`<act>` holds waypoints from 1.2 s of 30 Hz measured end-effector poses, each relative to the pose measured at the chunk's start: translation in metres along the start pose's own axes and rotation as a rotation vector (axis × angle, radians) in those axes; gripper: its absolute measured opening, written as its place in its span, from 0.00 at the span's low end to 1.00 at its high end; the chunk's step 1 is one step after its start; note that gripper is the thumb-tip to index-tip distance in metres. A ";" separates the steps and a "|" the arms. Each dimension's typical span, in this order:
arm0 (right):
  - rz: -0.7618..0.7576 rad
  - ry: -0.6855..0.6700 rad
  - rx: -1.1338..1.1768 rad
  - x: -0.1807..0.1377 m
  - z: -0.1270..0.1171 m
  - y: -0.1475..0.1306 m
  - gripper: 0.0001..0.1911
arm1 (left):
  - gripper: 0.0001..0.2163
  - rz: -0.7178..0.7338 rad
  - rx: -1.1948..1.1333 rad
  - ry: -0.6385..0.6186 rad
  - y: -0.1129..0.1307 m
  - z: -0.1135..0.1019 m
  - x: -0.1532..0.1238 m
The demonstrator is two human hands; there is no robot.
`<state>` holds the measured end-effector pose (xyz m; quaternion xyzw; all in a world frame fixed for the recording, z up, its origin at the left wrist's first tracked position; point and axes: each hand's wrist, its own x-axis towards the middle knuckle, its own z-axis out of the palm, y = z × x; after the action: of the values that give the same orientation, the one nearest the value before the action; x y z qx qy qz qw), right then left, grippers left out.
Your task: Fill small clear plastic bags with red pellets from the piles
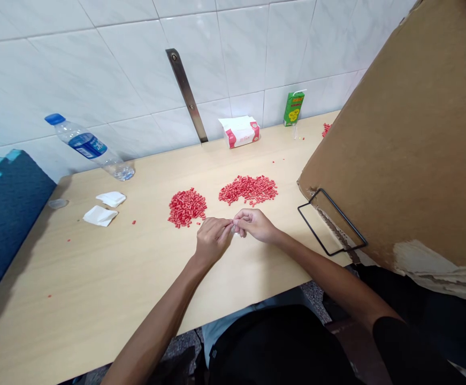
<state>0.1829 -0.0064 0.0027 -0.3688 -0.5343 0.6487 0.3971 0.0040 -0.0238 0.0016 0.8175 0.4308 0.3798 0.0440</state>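
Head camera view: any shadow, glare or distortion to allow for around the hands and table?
Head view: a dark shadow lies on the table along the blue panel; head view: seams in the wall tiles slant, with faint sheen; head view: whatever is between the left hand and right hand is too small to identify.

Item (233,228) in hands (213,236) too small to tell. Carton (409,133) cut off right, overlaps far pile (326,129).

Across the top of my feed I see glossy white wall tiles (116,64), a pale table (76,310) spanning the middle, brown cardboard (409,133) at right, speckled floor (315,297) at bottom.
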 end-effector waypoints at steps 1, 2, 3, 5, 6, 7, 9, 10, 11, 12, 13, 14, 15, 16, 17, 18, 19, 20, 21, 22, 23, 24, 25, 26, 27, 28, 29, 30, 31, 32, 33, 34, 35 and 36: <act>-0.002 0.000 0.000 0.000 0.000 0.000 0.09 | 0.07 -0.012 -0.009 0.003 0.000 -0.001 0.000; -0.005 0.000 -0.002 0.000 -0.001 0.000 0.09 | 0.08 -0.028 -0.016 0.000 0.000 -0.001 0.001; -0.008 -0.001 -0.004 0.000 -0.002 0.000 0.09 | 0.08 -0.046 -0.023 -0.005 0.001 -0.002 0.002; -0.010 -0.009 -0.006 0.000 -0.002 0.000 0.09 | 0.09 -0.075 -0.036 -0.014 0.003 -0.004 0.003; -0.008 -0.017 -0.006 0.000 -0.003 0.001 0.09 | 0.09 -0.082 -0.044 -0.014 0.004 -0.004 0.004; -0.004 -0.025 -0.004 0.000 -0.003 0.001 0.09 | 0.08 -0.084 -0.053 -0.013 0.005 -0.005 0.005; 0.005 -0.038 -0.004 -0.001 -0.002 0.001 0.09 | 0.07 -0.087 -0.075 0.000 0.007 -0.005 0.006; 0.007 -0.041 -0.010 -0.001 -0.002 0.001 0.09 | 0.07 -0.093 -0.087 0.009 0.008 -0.005 0.006; 0.006 -0.045 -0.017 -0.001 -0.002 0.001 0.09 | 0.06 -0.103 -0.099 0.019 0.008 -0.005 0.006; 0.002 -0.050 -0.026 -0.002 -0.001 0.001 0.09 | 0.06 -0.115 -0.111 0.024 0.008 -0.005 0.006; -0.003 -0.055 -0.034 -0.002 -0.001 0.001 0.09 | 0.06 -0.126 -0.124 0.025 0.008 -0.005 0.006; -0.010 -0.058 -0.040 -0.002 -0.001 0.001 0.09 | 0.05 -0.132 -0.136 0.023 0.008 -0.005 0.006; -0.015 -0.060 -0.044 -0.002 0.000 0.000 0.09 | 0.05 -0.134 -0.149 0.016 0.008 -0.005 0.006; -0.018 -0.060 -0.048 -0.003 0.000 0.000 0.09 | 0.04 -0.133 -0.162 0.008 0.008 -0.005 0.006; -0.020 -0.059 -0.053 -0.003 0.000 0.000 0.08 | 0.04 -0.132 -0.176 0.000 0.008 -0.005 0.006; -0.019 -0.059 -0.058 -0.003 0.000 0.000 0.08 | 0.04 -0.133 -0.188 -0.011 0.008 -0.005 0.006; -0.018 -0.062 -0.064 -0.003 0.000 0.000 0.08 | 0.03 -0.136 -0.200 -0.021 0.008 -0.005 0.006; -0.016 -0.067 -0.069 -0.003 0.000 0.000 0.07 | 0.03 -0.141 -0.212 -0.031 0.008 -0.005 0.006; -0.015 -0.073 -0.074 -0.004 0.000 -0.001 0.07 | 0.03 -0.146 -0.222 -0.041 0.008 -0.005 0.006; -0.016 -0.080 -0.078 -0.004 0.000 -0.001 0.06 | 0.03 -0.151 -0.230 -0.049 0.007 -0.005 0.006; -0.019 -0.085 -0.082 -0.004 0.000 -0.001 0.06 | 0.03 -0.155 -0.235 -0.056 0.007 -0.005 0.006; -0.023 -0.090 -0.085 -0.005 0.000 -0.001 0.06 | 0.04 -0.160 -0.242 -0.062 0.007 -0.005 0.006; -0.028 -0.095 -0.088 -0.005 0.000 -0.001 0.06 | 0.04 -0.168 -0.249 -0.067 0.006 -0.005 0.006; -0.032 -0.099 -0.089 -0.005 0.000 -0.001 0.06 | 0.04 -0.183 -0.260 -0.074 0.006 -0.005 0.006; -0.035 -0.101 -0.089 -0.005 0.000 -0.001 0.06 | 0.04 -0.206 -0.273 -0.078 0.006 -0.005 0.006; -0.037 -0.100 -0.087 -0.005 0.000 -0.001 0.06 | 0.04 -0.235 -0.287 -0.080 0.005 -0.005 0.006; -0.039 -0.093 -0.083 -0.005 0.000 -0.001 0.06 | 0.04 -0.265 -0.300 -0.077 0.005 -0.005 0.006; -0.041 -0.080 -0.079 -0.005 0.001 -0.001 0.06 | 0.03 -0.291 -0.315 -0.070 0.004 -0.005 0.006; -0.043 -0.063 -0.075 -0.004 0.001 -0.001 0.06 | 0.03 -0.310 -0.332 -0.059 0.003 -0.004 0.006; -0.043 -0.044 -0.073 -0.004 0.001 -0.001 0.06 | 0.03 -0.319 -0.351 -0.044 0.002 -0.004 0.006; -0.042 -0.025 -0.072 -0.004 0.002 -0.001 0.06 | 0.03 -0.323 -0.372 -0.029 0.001 -0.003 0.005; -0.039 -0.008 -0.072 -0.004 0.002 -0.002 0.06 | 0.03 -0.326 -0.395 -0.016 0.000 -0.002 0.005; -0.036 0.003 -0.073 -0.004 0.002 -0.003 0.06 | 0.03 -0.331 -0.416 -0.008 -0.002 -0.001 0.004; -0.034 0.010 -0.077 -0.005 0.002 -0.003 0.06 | 0.03 -0.339 -0.430 -0.005 -0.003 0.000 0.004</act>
<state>0.1830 -0.0112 0.0066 -0.3779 -0.5630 0.6190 0.3962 0.0033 -0.0194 0.0030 0.7065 0.4707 0.4477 0.2807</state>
